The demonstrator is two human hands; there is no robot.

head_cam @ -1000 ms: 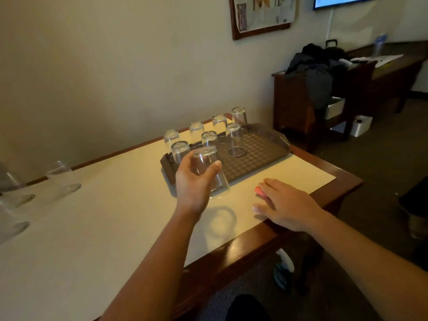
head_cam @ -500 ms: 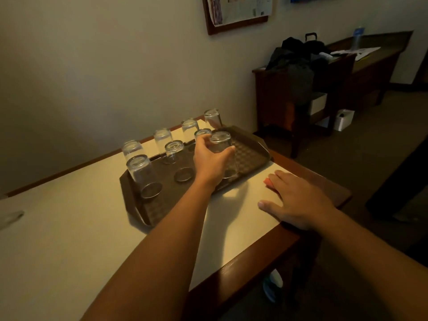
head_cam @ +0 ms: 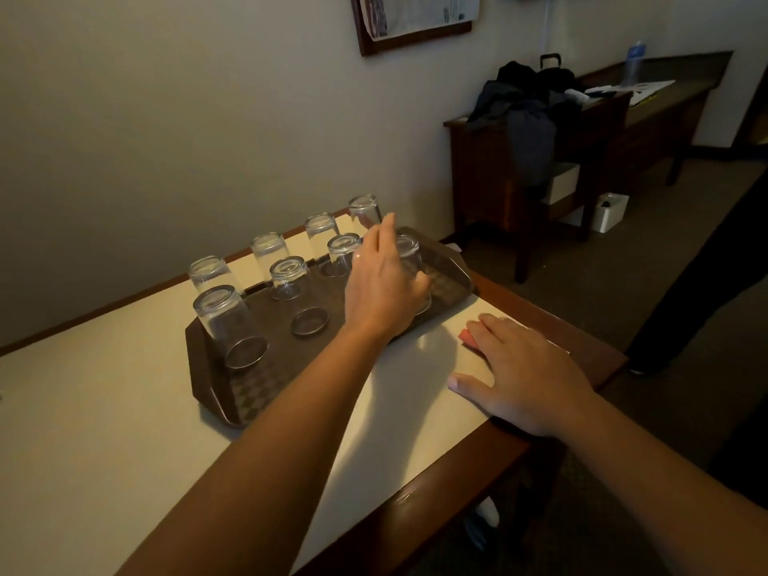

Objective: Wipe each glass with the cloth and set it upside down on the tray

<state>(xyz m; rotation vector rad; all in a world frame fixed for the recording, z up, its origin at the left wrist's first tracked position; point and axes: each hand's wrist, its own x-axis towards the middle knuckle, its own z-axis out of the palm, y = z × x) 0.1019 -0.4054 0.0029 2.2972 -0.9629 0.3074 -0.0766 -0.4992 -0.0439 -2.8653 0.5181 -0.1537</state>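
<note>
An upturned glass (head_cam: 409, 259) is being set on the tray (head_cam: 249, 392) at centre frame, the left hand (head_cam: 382, 284) loosening around it. Smooth, breakable (side grip advised). The right hand (head_cam: 523, 376) is being pressed flat on the cloth (head_cam: 466, 338).

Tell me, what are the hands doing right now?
Left hand open, fingers beside the glass standing upside down on the tray. Right hand flat on the cloth. Nothing in the way.
</note>
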